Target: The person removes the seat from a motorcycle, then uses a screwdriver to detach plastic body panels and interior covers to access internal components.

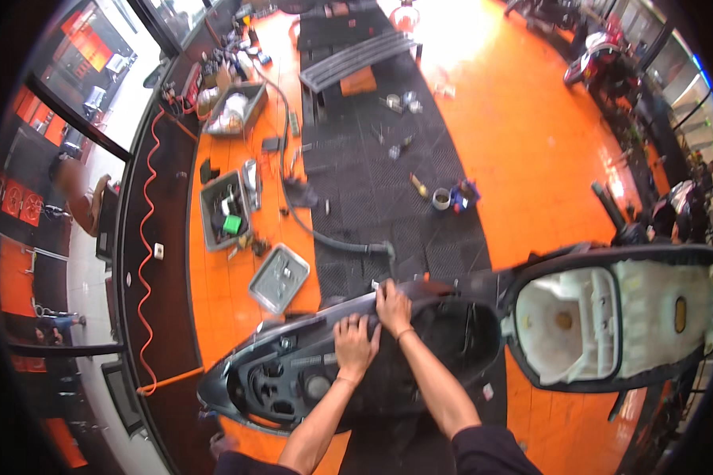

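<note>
A scooter's dark body [293,388] stretches across the lower middle, its seat [650,317] swung up to the right with the pale underside showing. My left hand [355,344] lies on the body's upper side with the fingers spread. Just beyond and to the right, my right hand [392,310] bends its fingers together at the body's far edge. What sits within those fingers is too small to tell. The dark storage bowl [471,328] gapes right of my hands.
Beyond the scooter, a grey tray [280,277] with small parts rests on the orange floor. Two bins [208,210] of tools and parts stand behind it. A grey hose [293,210] runs over the black mat [356,198]. At left, a person [79,194] is behind a partition.
</note>
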